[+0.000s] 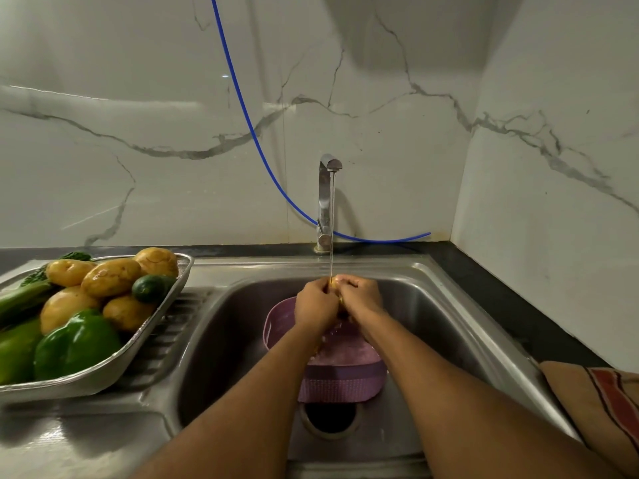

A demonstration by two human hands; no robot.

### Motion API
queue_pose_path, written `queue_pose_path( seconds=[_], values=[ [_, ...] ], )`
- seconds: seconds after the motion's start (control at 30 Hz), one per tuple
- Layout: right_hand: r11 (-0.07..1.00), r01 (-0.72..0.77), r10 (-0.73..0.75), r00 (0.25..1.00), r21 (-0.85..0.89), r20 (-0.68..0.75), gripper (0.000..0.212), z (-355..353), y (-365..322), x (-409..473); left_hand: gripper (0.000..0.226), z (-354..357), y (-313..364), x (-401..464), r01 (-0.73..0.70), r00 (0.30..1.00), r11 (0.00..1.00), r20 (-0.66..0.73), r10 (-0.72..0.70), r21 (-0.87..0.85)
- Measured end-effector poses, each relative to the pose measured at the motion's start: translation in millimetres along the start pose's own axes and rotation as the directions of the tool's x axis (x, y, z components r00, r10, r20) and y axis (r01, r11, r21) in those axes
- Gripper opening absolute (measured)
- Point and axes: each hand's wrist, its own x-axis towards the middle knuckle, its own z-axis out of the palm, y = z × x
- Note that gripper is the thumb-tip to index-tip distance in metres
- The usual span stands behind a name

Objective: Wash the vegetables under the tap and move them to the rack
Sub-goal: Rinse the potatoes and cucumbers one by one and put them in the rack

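the tap is on and a thin line of water runs down onto a small yellow-brown vegetable, maybe a potato, but most of it is hidden. both hands hold it over the sink. the left hand has its fingers curled round one side of it. the right hand has its fingers curled round the other side. the hands touch each other.

under the hands, down in the sink, sits a purple basket. i cannot tell what is left in it.

the rack sits to the left on the metal drain board. it holds wet potatoes, a green pepper, a cucumber and some leafy greens.

so this looks like the washing step, with many vegetables done. next, i think, one hand needs a firm hold on the wet, slippery vegetable, to carry it left over the sink edge and set it in a free spot on the rack so it does not roll off.
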Motion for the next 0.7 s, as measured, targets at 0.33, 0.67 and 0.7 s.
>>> queue_pose_path(
  seconds=[0.33, 0.67, 0.7],
  values=[
    [0.994, -0.105, 0.104, 0.988, 0.01, 0.115, 0.025, 5, 3, 12, 0.029, 1, -3, 0, 0.026, 0.993, 0.998, 0.114, -0.018, -0.064],
    [0.991, -0.034, 0.021, 0.995, -0.13, -0.102, 0.058, 5, -3, 11, 0.033, 4, 2, -2, 0.044, 0.991, 0.981, 0.132, -0.019, -0.19],
    [0.99, -0.039, 0.024, 0.994, -0.138, -0.106, 0.06, 7, -6, 11, 0.033, 4, 4, -3, 0.064, 0.991, 0.97, 0.125, -0.036, -0.235]
  ],
)
